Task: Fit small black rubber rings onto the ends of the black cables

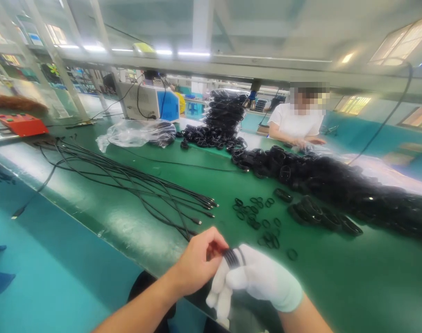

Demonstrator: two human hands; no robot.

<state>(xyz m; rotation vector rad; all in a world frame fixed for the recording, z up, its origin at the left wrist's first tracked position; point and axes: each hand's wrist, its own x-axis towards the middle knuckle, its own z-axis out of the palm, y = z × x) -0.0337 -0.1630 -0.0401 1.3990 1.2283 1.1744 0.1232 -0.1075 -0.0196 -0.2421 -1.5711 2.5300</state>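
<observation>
Pinching a coiled cable between bare left hand and gloved right hand, with many bundles piled and loose cables left.

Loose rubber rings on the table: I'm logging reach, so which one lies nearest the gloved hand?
The lone ring lying by itself just above the gloved right hand; the other rings cluster farther up the green table.
</observation>
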